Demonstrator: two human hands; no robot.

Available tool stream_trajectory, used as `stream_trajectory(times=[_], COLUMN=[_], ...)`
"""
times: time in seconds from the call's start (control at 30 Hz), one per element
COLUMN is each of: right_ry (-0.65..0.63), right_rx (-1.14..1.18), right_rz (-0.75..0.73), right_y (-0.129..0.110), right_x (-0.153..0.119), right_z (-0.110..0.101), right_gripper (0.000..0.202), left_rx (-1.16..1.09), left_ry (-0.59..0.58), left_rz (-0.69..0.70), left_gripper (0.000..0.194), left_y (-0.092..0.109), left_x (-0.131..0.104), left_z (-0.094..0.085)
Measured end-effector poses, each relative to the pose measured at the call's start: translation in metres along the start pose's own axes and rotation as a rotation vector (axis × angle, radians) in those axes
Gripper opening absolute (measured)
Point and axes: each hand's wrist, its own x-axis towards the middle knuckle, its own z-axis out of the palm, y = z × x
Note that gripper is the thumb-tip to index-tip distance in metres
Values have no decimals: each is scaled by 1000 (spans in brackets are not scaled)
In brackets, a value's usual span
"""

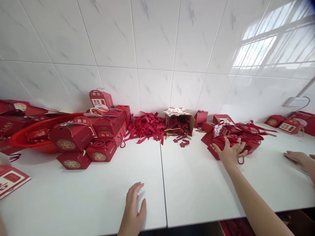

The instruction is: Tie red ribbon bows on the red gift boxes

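My right hand (230, 150) reaches out to a heap of red gift boxes (251, 144) on the right part of the table, fingers spread over the front of the heap. A small white tag (218, 130) with red print stands among these boxes, just behind the fingers. Nearer to me, my left hand (134, 208) hovers over or rests on the white tabletop, with thumb and fingers apart and nothing between them. Behind it, against the wall, lies a pile of red ribbons (149, 126).
Stacked red boxes (73, 139) stand on the left beside a red basin (44, 126). A cardboard box (193, 123) holds dark red pieces under white cards (177, 111). Another person's hand (299, 159) lies at the right edge. A seam (162, 177) divides the white table.
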Motion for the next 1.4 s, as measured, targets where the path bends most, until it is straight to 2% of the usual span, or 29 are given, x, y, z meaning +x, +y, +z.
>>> stream_trajectory(times=[0.07, 0.13, 0.2, 0.27, 0.3, 0.4, 0.5, 0.6, 0.63, 0.7, 0.8, 0.97, 1.1, 1.17, 1.2, 1.27, 1.4], right_ry=[104, 35, -150, -392, -456, -549, -610, -639, -638, -636, -654, -658, -673, -675, -666, -632, -606], right_rx=[12, 54, 103, 139, 153, 177, 183, 187, 191, 202, 235, 295, 332, 395, 436, 532, 778], right_rz=[-84, -198, -368, -557, -621, -677, -642, -623, -627, -651, -756, -988, -1106, -1137, -1130, -1069, -940], right_y=[-23, -56, -95, -135, -153, -193, -209, -206, -202, -189, -158, -89, -49, -37, -32, -27, -28], right_x=[-19, -48, -78, -101, -108, -114, -110, -112, -116, -128, -154, -199, -225, -233, -237, -242, -248], right_z=[6, 15, 26, 38, 44, 63, 74, 69, 63, 46, 13, -45, -79, -87, -89, -92, -96], right_gripper=[61, 55, 53, 51, 49, 49, 48, 44, 43, 40, 36, 33, 35, 38, 33, 15, 17], left_rx=[-2, -9, -18, -36, -56, -109, 11, 323, 450, 657, 748, 782, 788, 783, 778, 765, 544], left_ry=[4, 16, 22, 10, -4, 44, 296, 538, 585, 557, 503, 498, 452, 407, 381, 329, 254], left_rz=[-11, -33, -47, -57, -68, -164, -217, -107, -75, -91, -120, -195, -182, -139, -112, -58, 153], left_gripper=[37, 36, 34, 34, 34, 34, 44, 57, 58, 56, 57, 68, 60, 55, 54, 51, 49], left_y=[2, 4, 4, 1, -1, -11, -21, -27, -29, -30, -34, -42, -44, -42, -41, -35, -17], left_x=[-1, -2, -3, -3, -2, 14, 50, 96, 110, 134, 156, 172, 172, 166, 160, 144, 97], left_z=[1, 3, 6, 6, 4, -19, -62, -105, -115, -128, -132, -128, -131, -133, -133, -132, -116])
